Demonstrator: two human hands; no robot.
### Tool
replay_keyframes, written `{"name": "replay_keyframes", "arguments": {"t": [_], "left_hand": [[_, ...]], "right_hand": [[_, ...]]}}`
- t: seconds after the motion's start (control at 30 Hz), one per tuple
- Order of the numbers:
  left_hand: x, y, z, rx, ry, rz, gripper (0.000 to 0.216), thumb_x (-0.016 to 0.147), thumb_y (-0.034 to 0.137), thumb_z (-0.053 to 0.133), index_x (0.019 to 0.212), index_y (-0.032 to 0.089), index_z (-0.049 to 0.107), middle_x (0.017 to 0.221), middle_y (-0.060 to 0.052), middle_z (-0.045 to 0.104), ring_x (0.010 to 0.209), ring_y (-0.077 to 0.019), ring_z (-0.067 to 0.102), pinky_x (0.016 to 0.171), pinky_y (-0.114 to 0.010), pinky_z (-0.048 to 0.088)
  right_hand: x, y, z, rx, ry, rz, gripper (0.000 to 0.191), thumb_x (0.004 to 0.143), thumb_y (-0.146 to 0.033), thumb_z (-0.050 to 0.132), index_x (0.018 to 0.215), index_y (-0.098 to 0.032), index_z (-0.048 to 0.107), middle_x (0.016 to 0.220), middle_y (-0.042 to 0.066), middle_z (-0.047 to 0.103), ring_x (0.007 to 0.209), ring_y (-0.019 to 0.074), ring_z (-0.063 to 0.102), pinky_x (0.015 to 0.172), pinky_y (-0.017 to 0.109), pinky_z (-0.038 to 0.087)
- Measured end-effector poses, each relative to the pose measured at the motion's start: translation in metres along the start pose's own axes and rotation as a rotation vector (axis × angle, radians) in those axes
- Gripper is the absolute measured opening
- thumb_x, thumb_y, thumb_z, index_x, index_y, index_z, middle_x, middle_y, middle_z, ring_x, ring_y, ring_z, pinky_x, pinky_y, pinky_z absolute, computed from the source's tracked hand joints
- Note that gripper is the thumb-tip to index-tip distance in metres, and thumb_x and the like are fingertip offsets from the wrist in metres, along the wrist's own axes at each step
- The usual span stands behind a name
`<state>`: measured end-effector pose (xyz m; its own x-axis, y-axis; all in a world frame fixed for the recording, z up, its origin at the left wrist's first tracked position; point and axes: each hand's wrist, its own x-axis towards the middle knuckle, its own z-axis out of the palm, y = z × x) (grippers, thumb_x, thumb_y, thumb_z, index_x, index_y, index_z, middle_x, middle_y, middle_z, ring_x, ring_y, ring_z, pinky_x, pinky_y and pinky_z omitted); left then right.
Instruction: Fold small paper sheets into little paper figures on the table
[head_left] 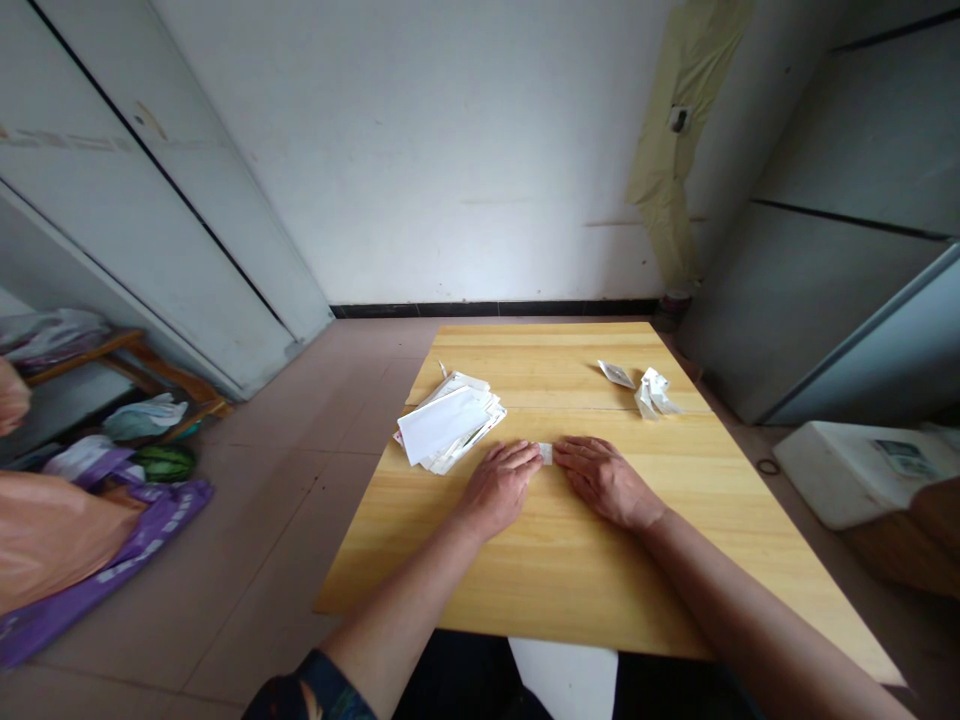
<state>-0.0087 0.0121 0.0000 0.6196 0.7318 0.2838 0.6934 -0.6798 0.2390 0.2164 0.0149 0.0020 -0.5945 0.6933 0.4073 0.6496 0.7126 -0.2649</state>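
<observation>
A small folded piece of white paper [546, 454] lies on the wooden table [600, 580], between my two hands. My left hand [501, 485] holds its left end, with the fingers close together and bent down onto it. From the other side, my right hand [606, 480] has its fingertips on the right end. Part of the paper is hidden under the fingers. To the left of my left hand is a loose stack of white papers [446, 420], fanned out, with a blank sheet on top.
Toward the back right of the table are a small folded paper [616, 374] and a crumpled white paper [652, 393]. A white box [847, 470] stands on the floor at the right. Bags and a watermelon [165, 463] lie at the left, by a wooden rack [150, 370].
</observation>
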Motion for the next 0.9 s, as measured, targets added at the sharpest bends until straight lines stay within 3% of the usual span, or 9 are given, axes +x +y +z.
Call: {"name": "replay_keyframes", "arguments": {"t": [0.17,0.43,0.77,0.9], "left_hand": [[0.001,0.004,0.000,-0.026,0.059,-0.018,0.042,0.082,0.006,0.046,0.119,0.023,0.059,0.126,-0.005,0.059,0.118,-0.0195,0.052,0.102,-0.040,0.043],[0.018,-0.007,0.001,-0.047,0.094,-0.096,0.039,0.080,0.012,0.055,0.116,0.024,0.061,0.125,-0.004,0.060,0.111,-0.0212,0.055,0.099,-0.041,0.044],[0.027,-0.014,0.003,-0.101,0.146,-0.047,0.023,0.089,0.019,0.050,0.103,0.023,0.067,0.105,-0.002,0.069,0.098,-0.0176,0.060,0.091,-0.034,0.046],[0.034,-0.014,0.000,-0.166,0.130,-0.103,0.023,0.090,0.020,0.047,0.090,0.021,0.070,0.089,-0.002,0.072,0.087,-0.0162,0.063,0.085,-0.030,0.048]], "right_hand": [[0.000,0.002,0.004,0.008,0.047,0.122,0.034,0.091,-0.027,0.046,0.121,-0.019,0.059,0.117,0.012,0.064,0.109,0.0241,0.057,0.093,0.043,0.046],[0.012,-0.002,0.003,-0.073,-0.078,0.120,0.040,0.087,-0.030,0.055,0.126,-0.021,0.055,0.127,0.012,0.058,0.114,0.0245,0.052,0.094,0.044,0.041],[0.029,0.001,0.006,-0.084,-0.068,0.084,0.028,0.091,-0.033,0.051,0.112,-0.021,0.063,0.108,0.009,0.065,0.099,0.0212,0.056,0.087,0.035,0.043],[0.038,0.005,0.009,-0.031,-0.009,0.112,0.025,0.092,-0.031,0.047,0.097,-0.021,0.068,0.089,0.008,0.067,0.086,0.0190,0.058,0.079,0.030,0.044]]}}
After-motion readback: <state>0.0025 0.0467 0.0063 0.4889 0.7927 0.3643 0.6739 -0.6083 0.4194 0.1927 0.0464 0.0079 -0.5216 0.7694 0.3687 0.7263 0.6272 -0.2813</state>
